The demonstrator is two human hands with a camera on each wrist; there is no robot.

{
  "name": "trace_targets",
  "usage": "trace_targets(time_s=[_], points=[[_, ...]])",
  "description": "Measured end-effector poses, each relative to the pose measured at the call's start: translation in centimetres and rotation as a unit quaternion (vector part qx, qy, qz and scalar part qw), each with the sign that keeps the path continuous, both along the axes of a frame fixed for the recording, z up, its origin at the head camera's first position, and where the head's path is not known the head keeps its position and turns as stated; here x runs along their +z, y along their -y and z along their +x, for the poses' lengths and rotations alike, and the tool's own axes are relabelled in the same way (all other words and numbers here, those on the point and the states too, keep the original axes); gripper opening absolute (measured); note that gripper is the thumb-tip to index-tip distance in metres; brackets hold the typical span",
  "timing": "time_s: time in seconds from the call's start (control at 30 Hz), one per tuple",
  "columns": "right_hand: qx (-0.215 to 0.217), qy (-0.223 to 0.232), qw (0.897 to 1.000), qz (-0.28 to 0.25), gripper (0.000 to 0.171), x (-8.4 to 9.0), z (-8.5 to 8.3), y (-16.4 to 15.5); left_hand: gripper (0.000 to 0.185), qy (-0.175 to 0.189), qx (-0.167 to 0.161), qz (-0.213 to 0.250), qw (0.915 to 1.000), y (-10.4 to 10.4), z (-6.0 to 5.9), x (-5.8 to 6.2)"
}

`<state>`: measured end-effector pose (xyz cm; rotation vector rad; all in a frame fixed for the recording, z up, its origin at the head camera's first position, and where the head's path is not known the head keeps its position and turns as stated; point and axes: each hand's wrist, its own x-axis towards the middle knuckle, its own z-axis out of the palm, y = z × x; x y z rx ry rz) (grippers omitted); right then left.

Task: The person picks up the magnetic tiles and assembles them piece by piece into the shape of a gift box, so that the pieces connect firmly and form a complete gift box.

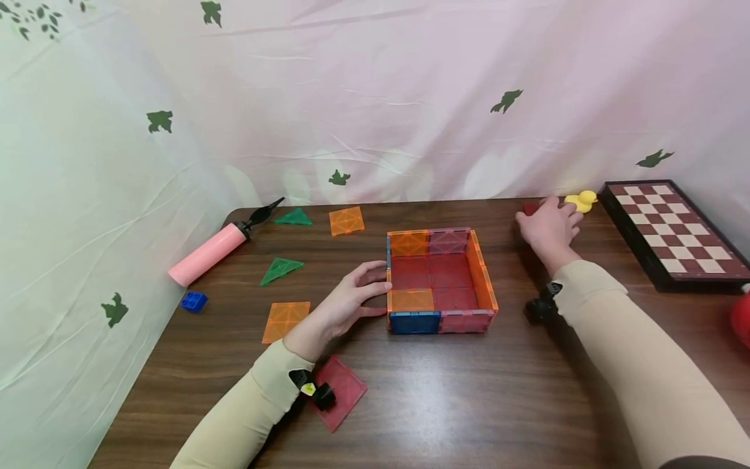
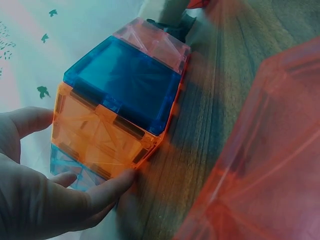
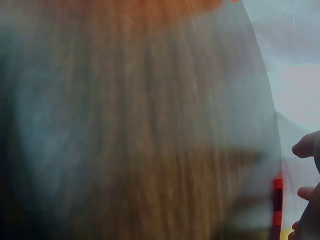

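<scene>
An open-topped box [image 1: 483,280] of translucent magnetic tiles, with orange, blue and pink walls, sits mid-table. My left hand [image 1: 353,298] rests against its left side, fingers spread. In the left wrist view, the fingertips meet the edges of an orange wall tile [image 2: 95,132]. Over at the back right, my right hand [image 1: 549,225] hovers with spread fingers above a red tile [image 1: 530,208], mostly hidden beneath it. Blur fills much of the right wrist view, where the fingers [image 3: 306,147] stand apart from the red tile's edge [image 3: 278,205].
A yellow rubber duck [image 1: 581,201] and a chessboard [image 1: 680,228] stand at the right. Around my left arm lie orange tiles [image 1: 285,322], green triangles [image 1: 281,270] and a red tile [image 1: 342,391]. Farther left are a pink pump [image 1: 208,254] and a blue brick [image 1: 193,301].
</scene>
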<state>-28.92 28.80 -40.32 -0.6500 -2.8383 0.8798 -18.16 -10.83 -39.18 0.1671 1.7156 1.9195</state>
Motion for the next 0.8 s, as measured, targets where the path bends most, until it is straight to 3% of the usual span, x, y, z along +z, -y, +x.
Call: trace_targets(time_s=[0.1, 0.33, 0.53, 0.67, 0.8], points=[[-0.01, 0.019, 1.0, -0.003, 0.074, -0.1, -0.1, -0.1, 0.056, -0.002, 0.002, -0.001, 1.0, -0.1, 0.0, 0.0], [-0.017, 0.026, 0.999, -0.006, 0.057, -0.4, -0.2, -0.3, 0.056, -0.005, 0.003, -0.003, 1.0, -0.1, 0.0, 0.1], [-0.007, 0.011, 1.0, 0.004, 0.073, -0.5, -0.2, -1.1, 0.056, -0.006, 0.007, -0.002, 1.0, -0.1, 0.0, -0.1], [0.023, -0.016, 1.0, -0.013, 0.075, -0.5, -0.2, -1.6, 0.057, -0.005, 0.009, -0.003, 0.9999, -0.2, -0.1, -0.4], [0.091, -0.047, 0.994, -0.022, 0.073, 0.1, -0.3, -0.9, 0.058, -0.004, 0.011, -0.005, 0.9999, -0.3, -0.1, -0.5]])
